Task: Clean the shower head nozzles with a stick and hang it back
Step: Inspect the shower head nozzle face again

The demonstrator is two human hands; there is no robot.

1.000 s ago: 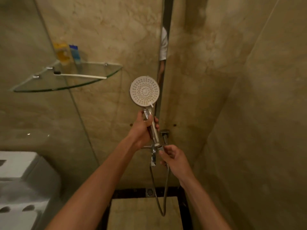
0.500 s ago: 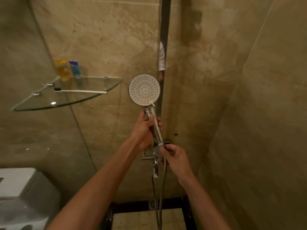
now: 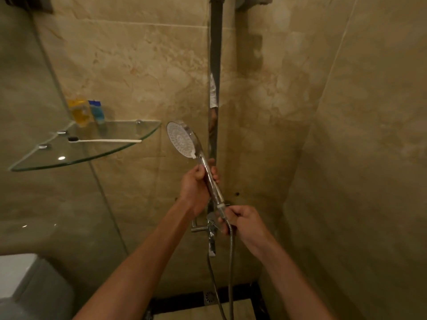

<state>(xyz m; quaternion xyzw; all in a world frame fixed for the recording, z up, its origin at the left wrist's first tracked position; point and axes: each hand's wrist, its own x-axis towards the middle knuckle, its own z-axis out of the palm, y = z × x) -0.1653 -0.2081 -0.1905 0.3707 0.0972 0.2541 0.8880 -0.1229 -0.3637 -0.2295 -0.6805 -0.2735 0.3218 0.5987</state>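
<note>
The person holds the shower head [image 3: 181,139] up in front of the wall, near the tall shiny bar [image 3: 216,65] in the corner. It is not hanging on anything. Two hands carry it.

The left hand [image 3: 196,185] is wrapped around the shiny handle [image 3: 211,179], with the fingers curled round the far side. This is the strong grip. It keeps the shower head up and steady.

The right hand [image 3: 242,221] is lower down. Its fingers pinch the bottom end of the handle, where the hose [image 3: 231,250] joins on. I think this hand helps to turn the handle and keeps the hose from pulling it down. The hose hangs loose from there toward the floor.

The round face with the little holes is turned to the left, a bit toward the person, so the holes are easy to see. I cannot see a stick in either hand, so I think the poking is either done or not started. I cannot tell which.

The tap [image 3: 211,227] sits on the wall just behind the right hand. A glass shelf [image 3: 92,153] is on the left, well apart from the shower head. A toothbrush [image 3: 104,140] lies flat on it, and two small bottles [image 3: 89,112] stand at the back by the wall, out of the way.

To hang the shower head back, the person needs to find its holder. I cannot see a holder for sure.
</note>
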